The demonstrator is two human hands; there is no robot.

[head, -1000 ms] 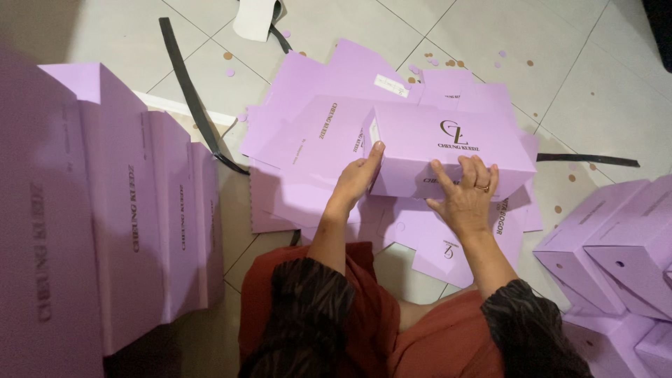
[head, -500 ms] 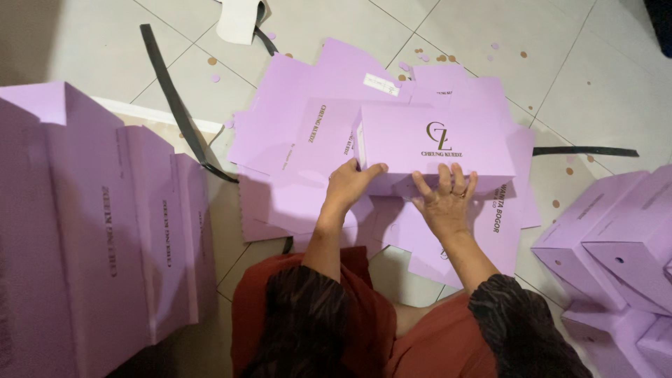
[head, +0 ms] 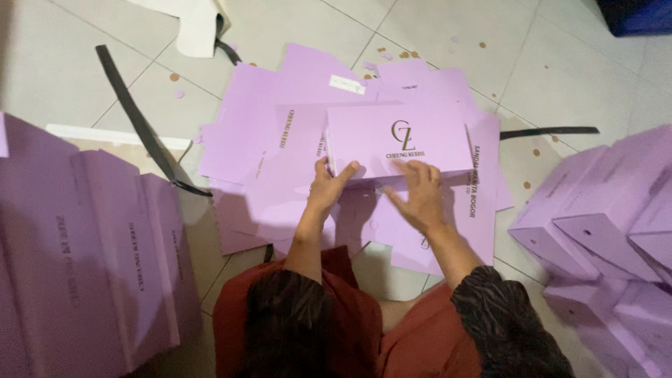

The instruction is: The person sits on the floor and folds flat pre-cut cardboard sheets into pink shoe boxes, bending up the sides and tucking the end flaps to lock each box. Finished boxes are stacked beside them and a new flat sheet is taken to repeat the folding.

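A lilac cardboard box (head: 399,140) with a dark printed logo on its upper face is held above a spread of flat lilac box blanks (head: 273,168) on the tiled floor. My left hand (head: 327,187) grips the box's near left corner, thumb up on the top face. My right hand (head: 418,194) lies with spread fingers on the near edge of the box, pressing it. My knees in red cloth (head: 329,329) are at the bottom of the view.
Folded lilac boxes are stacked at the left (head: 91,259) and piled at the right (head: 609,224). Black plastic straps (head: 140,126) lie across the floor. White paper (head: 192,24) lies at the top, with small paper dots scattered on the tiles.
The box has turned so its logo face points up toward me. My right hand slid from the box's top down to its near edge. My left hand stays at the left corner.
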